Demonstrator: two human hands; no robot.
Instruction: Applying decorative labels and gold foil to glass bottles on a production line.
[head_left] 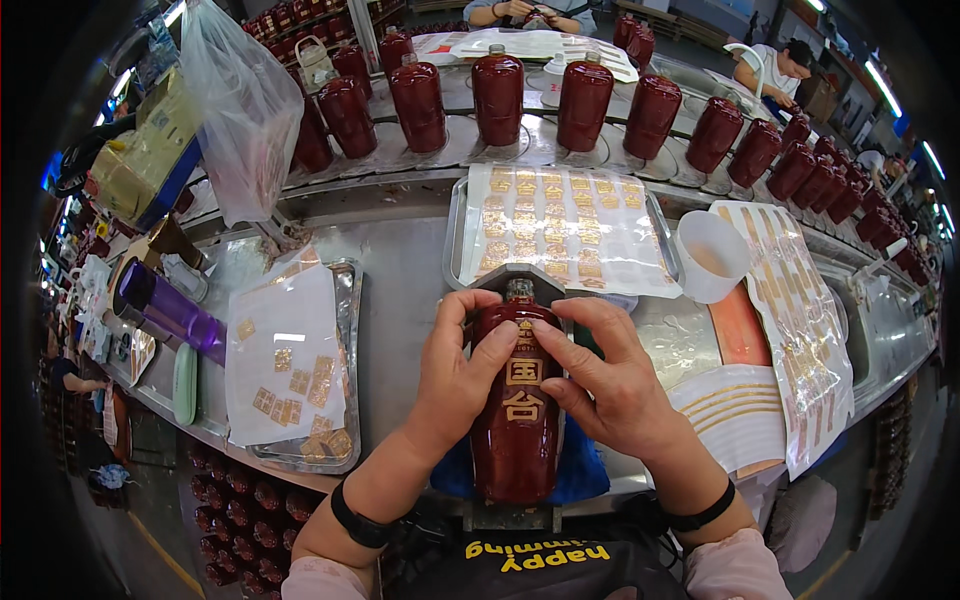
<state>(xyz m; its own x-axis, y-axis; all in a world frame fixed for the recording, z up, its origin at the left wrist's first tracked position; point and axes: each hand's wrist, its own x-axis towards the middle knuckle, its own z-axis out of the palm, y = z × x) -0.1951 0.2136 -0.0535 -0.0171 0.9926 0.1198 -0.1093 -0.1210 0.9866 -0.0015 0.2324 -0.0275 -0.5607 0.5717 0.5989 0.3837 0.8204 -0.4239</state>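
A glossy dark red glass bottle (515, 455) lies tilted in front of me, its neck pointing away and gold decals running down its face. My left hand (452, 365) grips its upper left side, with the thumb on the shoulder by a small gold emblem. From the other side my right hand (622, 385) holds it, thumb and fingertips at the emblem's right edge. The neck rests by a dark angled holder (540, 275), and a blue cloth (582, 472) shows under the bottle. Beyond it, a metal tray (457, 235) carries a white sheet of gold decals (555, 225).
Several red bottles (497, 100) stand on the curved conveyor (440, 165) at the back. At left are another decal tray (348, 400), a purple tumbler (185, 315) and a hanging plastic bag (240, 110). A white cup (712, 255) and decal sheets (785, 330) lie right. Co-workers (775, 75) sit beyond.
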